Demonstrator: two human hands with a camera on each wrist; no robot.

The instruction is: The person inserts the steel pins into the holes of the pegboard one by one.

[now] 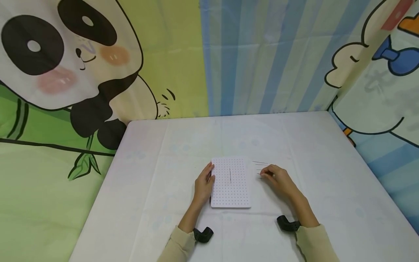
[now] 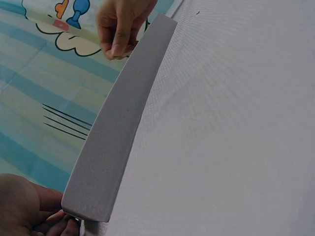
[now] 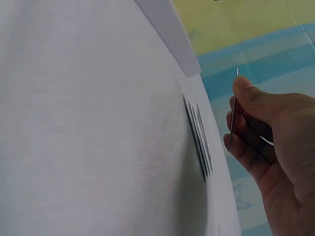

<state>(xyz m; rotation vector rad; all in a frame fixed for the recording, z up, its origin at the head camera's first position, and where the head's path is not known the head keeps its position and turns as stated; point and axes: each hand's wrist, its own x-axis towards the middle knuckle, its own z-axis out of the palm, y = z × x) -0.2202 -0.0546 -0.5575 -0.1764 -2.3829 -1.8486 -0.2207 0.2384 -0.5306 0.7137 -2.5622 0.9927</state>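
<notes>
A white board with rows of small holes (image 1: 231, 198) lies flat on the table. My left hand (image 1: 204, 185) holds its left edge, and in the left wrist view the left fingers (image 2: 44, 200) are at a corner of the board's side (image 2: 115, 118). One thin needle (image 1: 230, 175) is at the middle of the board; how it sits there is too small to tell. To the right of the board, my right hand (image 1: 278, 178) pinches a thin metal needle (image 3: 232, 120) between thumb and fingers. Several similar needles (image 3: 198, 137) lie side by side on the table near that hand.
The white-covered table (image 1: 183, 145) reaches back to a printed curtain (image 1: 248, 54) with a panda on its left part. Black wrist mounts (image 1: 203, 235) sit on both forearms, just above the table.
</notes>
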